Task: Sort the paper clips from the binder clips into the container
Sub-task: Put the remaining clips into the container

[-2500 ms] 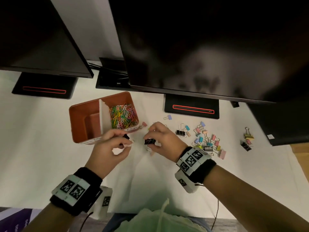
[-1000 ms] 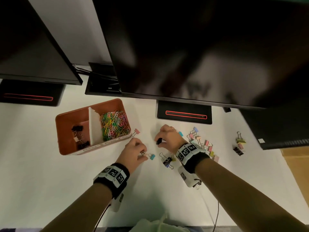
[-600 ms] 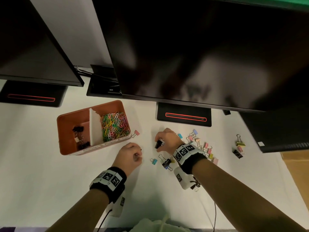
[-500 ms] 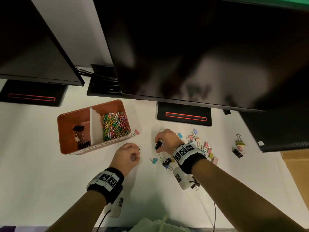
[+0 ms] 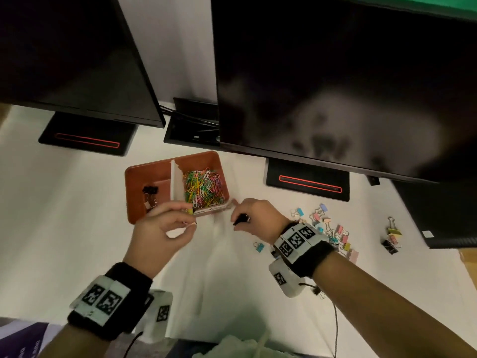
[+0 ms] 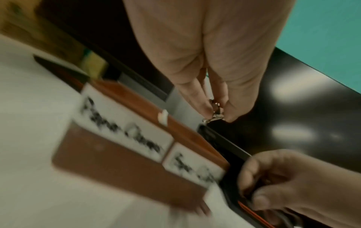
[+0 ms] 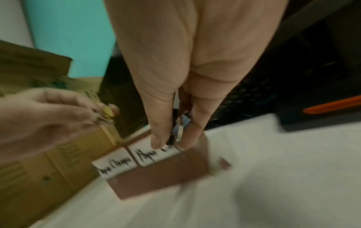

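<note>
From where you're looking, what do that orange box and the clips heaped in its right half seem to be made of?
The orange container looks like moulded plastic: smooth, uniformly coloured walls with rounded corners and a matte sheen. Its white divider may be card or plastic; I cannot tell. The paper clips look like bent wire with a coloured coating, thin loops in green, yellow, pink and white.

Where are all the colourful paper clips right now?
In the head view, the paper clips are piled in the right compartment of the orange container, just right of its white divider and beyond the left hand.
</note>
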`<state>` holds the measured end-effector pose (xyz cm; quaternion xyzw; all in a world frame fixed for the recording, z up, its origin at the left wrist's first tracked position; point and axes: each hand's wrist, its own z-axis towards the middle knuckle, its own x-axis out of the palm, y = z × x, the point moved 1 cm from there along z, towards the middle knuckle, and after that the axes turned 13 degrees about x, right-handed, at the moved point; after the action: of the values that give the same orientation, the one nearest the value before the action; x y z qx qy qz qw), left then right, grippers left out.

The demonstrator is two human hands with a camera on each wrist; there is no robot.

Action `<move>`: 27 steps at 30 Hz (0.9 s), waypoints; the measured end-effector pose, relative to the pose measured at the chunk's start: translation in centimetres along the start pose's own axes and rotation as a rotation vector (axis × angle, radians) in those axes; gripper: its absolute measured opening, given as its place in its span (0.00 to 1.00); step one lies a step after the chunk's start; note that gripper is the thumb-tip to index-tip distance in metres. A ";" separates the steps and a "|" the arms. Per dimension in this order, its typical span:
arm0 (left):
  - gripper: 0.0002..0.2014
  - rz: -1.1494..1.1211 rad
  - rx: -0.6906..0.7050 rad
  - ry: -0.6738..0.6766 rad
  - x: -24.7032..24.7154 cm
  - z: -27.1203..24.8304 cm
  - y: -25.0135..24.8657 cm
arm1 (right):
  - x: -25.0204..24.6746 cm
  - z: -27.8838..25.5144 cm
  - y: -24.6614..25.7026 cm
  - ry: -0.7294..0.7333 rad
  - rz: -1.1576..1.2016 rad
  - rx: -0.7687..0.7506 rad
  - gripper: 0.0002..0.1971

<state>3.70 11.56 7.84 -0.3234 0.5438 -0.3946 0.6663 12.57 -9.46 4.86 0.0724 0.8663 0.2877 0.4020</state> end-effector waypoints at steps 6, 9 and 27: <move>0.07 0.128 -0.210 -0.133 -6.9 2.3 3.9 | 0.9 3.4 11.9 -0.119 0.156 -0.246 0.08; 0.12 0.233 -0.255 0.004 -7.8 2.9 5.3 | 2.2 5.2 15.0 -0.143 0.188 -0.210 0.15; 0.16 0.232 0.175 0.456 10.3 1.7 -0.9 | -2.6 -5.4 -11.2 -0.164 -0.035 0.407 0.34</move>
<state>6.24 2.10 4.08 -0.1028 0.6769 -0.4237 0.5930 11.50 -22.02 3.12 0.1604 0.8719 0.0932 0.4533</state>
